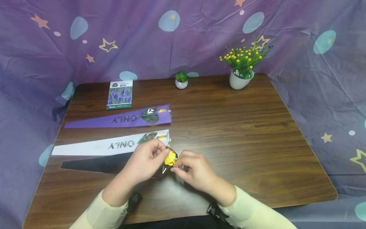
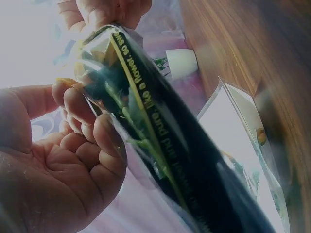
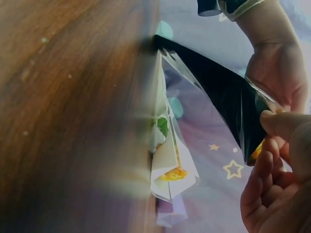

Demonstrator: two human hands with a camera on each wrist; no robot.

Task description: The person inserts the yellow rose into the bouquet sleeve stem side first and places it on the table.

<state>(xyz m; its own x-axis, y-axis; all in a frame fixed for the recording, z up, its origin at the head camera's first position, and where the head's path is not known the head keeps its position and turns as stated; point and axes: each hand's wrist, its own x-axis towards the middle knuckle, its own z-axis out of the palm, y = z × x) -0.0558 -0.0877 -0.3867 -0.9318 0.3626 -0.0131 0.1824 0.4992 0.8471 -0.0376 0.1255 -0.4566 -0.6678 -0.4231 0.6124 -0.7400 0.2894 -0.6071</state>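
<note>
A black flower sleeve (image 1: 91, 163) with a yellow flower (image 1: 170, 158) in its wide end is raised off the table at that end. My left hand (image 1: 145, 160) pinches the rim of the opening on one side. On the other side, my right hand (image 1: 197, 168) pinches the rim between thumb and fingers. In the left wrist view, a green stem and gold lettering show along the clear-fronted sleeve (image 2: 170, 150). Just beyond lies a white sleeve (image 1: 85, 148) marked ONLY, holding another yellow flower (image 3: 174, 174). Farther back is a similar purple sleeve (image 1: 97, 121).
A card picturing purple flowers (image 1: 120, 94) lies at the back left of the wooden table (image 1: 243, 143). Along the back edge stand a small potted succulent (image 1: 181, 84) and a white pot (image 1: 240, 81) of yellow flowers. Patterned purple cloth (image 1: 143, 47) hangs behind.
</note>
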